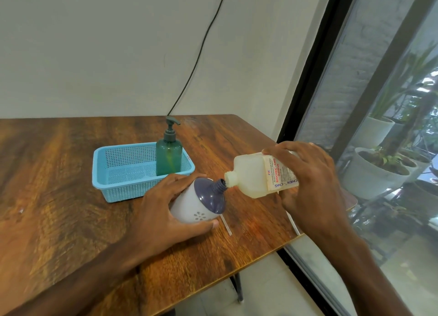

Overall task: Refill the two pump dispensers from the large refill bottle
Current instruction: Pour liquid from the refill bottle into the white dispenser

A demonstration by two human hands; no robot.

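Two grips work over the brown wooden worktop. The left grip holds a round white bottle with a purple top. Its fingers and thumb curl round the bottle's sides. This bottle has no pump on it. It leans over, and its open neck points toward the right grip.

The right grip holds the big refill bottle, with fingers over the top and the thumb below. The refill bottle lies on its side in the air. Its cap is off. Its mouth meets the open neck of the white bottle, right between the two grips. Pale liquid sits low inside the refill bottle.

Past the left grip, farther from the person, is a blue basket. A green pump bottle stands up straight inside it, at the end nearer the right grip. Its pump is on.

A thin white tube lies on the worktop just beside the left grip's thumb. Another thin white piece lies under the right grip's wrist, near the worktop edge.
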